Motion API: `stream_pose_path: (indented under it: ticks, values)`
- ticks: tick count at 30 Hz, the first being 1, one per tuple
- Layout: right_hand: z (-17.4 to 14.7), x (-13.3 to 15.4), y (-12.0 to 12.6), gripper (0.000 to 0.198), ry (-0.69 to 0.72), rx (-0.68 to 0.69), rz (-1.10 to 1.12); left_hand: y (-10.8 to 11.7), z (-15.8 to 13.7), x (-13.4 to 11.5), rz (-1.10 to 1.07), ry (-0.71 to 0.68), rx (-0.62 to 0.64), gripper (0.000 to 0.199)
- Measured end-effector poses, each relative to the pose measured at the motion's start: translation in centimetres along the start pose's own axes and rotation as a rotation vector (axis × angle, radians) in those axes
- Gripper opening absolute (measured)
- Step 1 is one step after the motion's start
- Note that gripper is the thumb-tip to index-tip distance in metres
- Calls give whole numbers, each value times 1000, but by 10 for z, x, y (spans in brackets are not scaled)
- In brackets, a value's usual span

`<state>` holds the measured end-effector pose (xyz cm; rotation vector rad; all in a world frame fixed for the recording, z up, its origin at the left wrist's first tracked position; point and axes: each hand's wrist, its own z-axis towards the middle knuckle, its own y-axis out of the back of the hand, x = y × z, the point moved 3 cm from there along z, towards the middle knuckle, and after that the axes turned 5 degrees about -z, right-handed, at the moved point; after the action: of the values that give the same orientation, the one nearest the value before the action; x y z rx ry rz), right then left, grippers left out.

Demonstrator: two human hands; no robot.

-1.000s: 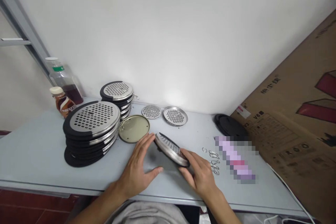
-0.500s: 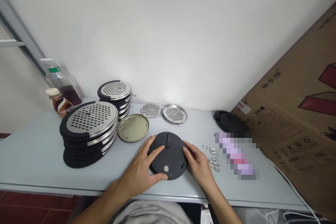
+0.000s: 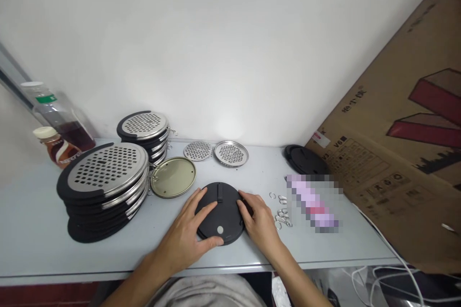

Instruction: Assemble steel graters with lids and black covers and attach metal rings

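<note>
A black round lid (image 3: 230,211) with a short strap and a pale round spot lies flat before me on the table. My left hand (image 3: 185,230) grips its left side, the thumb along the near rim and the fingers spread over the top. At the right rim my right hand (image 3: 260,220) pinches the edge, its fingertips partly hidden. Just right of that hand are several small metal rings and clips (image 3: 283,216). A gold-coloured round metal plate (image 3: 175,177) lies beyond my left hand.
Tall stacks of perforated metal discs with black rims stand at left, one nearer (image 3: 108,172) and one behind (image 3: 144,127). Two perforated plates (image 3: 198,151) lie by the wall. Bottles (image 3: 59,146) are far left. More black lids (image 3: 306,159) rest against a cardboard box (image 3: 389,153).
My view has shifted slightly, so most things sit further left. Both hands stay on the black lid; the right fingers have moved a little along its edge, covering the small hole there.
</note>
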<state>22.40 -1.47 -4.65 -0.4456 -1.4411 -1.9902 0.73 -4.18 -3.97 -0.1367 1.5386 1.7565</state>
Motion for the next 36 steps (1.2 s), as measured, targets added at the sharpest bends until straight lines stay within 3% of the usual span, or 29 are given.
stream_pose_path:
  ticks: [15,20,23,26,31,36]
  values:
    - [0,7,5,32,24,2,23,-6,1,3,43,-64,21,76]
    - [-9,-9,49,25,-30,6,-83,-7,1,5,40,-44,22,74]
    - [-21,-31,84,22,-144,87,-230,-7,0,5,40,-37,28,73]
    - [-35,-50,98,31,-203,166,-347,-6,0,5,39,-37,27,73]
    - [-32,-47,75,28,-168,154,-342,-4,0,4,28,-25,31,72]
    - [14,-13,47,28,-38,249,-405,-3,1,3,27,-19,33,75]
